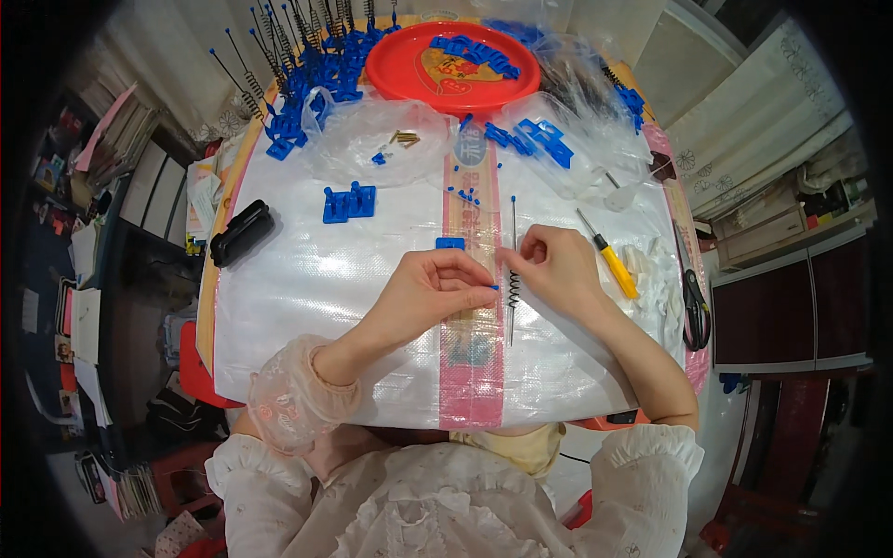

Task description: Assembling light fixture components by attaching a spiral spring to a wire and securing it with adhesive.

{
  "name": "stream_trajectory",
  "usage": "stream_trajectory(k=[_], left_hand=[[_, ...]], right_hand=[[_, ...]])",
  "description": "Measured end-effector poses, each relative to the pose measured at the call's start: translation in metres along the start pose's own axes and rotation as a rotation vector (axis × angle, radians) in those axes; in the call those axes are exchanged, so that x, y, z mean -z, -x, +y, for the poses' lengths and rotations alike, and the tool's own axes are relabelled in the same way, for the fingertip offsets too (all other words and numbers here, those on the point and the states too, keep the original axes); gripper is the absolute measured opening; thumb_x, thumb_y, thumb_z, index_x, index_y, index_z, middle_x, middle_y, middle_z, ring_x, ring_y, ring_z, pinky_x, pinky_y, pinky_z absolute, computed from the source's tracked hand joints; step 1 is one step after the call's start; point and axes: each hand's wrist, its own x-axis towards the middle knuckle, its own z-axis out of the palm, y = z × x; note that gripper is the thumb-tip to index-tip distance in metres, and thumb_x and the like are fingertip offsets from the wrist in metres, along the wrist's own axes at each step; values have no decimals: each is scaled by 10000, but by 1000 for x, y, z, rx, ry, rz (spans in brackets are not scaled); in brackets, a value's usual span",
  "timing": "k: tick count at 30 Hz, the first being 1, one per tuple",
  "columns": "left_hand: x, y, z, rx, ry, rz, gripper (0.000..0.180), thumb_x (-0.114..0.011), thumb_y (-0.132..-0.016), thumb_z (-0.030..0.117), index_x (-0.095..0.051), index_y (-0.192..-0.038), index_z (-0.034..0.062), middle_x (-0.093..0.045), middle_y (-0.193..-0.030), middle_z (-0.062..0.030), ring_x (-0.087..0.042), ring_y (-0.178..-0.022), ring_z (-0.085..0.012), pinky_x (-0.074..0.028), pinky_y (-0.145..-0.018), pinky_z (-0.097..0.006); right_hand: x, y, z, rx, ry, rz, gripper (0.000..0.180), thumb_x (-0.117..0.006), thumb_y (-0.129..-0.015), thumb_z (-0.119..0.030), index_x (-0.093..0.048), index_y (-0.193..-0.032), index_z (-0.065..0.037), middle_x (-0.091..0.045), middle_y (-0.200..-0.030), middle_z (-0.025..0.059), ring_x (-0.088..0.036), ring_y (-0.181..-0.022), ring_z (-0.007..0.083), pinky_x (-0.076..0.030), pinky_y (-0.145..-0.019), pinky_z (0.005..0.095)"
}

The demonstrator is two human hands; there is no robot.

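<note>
Covering the table: one white woven sheet (288, 325), a coloured band down its middle.

Your left hand (465, 284): thumb and fingertips pinched on one small blue cap (495, 287), seemingly because so tiny a piece allows no fuller grip.

Your right hand (558, 268): half curled, fingertips at a thin rod (513, 219) with a black spring (513, 290); whether they grip it cannot be told. The rod points away from you, just right of the cap, perhaps to keep both under your fingers.

To your right: scissors (695, 312) and a yellow screwdriver (618, 272), probably set aside within reach.

Just beyond your left hand: one blue block (450, 244). Farther left: a black case (242, 233), then paired blue blocks (349, 203).

Beyond: loose blue bits (469, 196); a clear bag (349, 153) with brass pieces (406, 139).

Farthest: a red tray (377, 74), its rim likely keeping the blue parts (476, 56) together; leftward, crowded blue stands (344, 70) with sprung rods, apparently massed out of your way.
</note>
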Motion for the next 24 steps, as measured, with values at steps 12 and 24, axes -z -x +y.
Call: stream_trajectory(k=[12, 24], left_hand=[[-3, 0, 2, 66, 9, -12, 196, -671, -940, 40, -655, -1121, -36, -719, -1059, -118, -707, -978, -156, -569, -872, -264], [-4, -1, 2, 68, 60, -7, 255, -634, -970, 60, -635, -1197, -58, -707, -1103, -140, -703, -1032, -186, -564, -923, -260]], right_hand=[[35, 5, 8, -319, -819, -137, 195, -673, -923, -139, -632, -798, 5, -615, -589, 65, -487, -381, 84, -332, -341, 234], [40, 16, -4, 2, -1036, 294, 156, -594, -998, -102, -567, -902, 19, -661, -704, 141, -613, -491, 155, -464, -448, 262]])
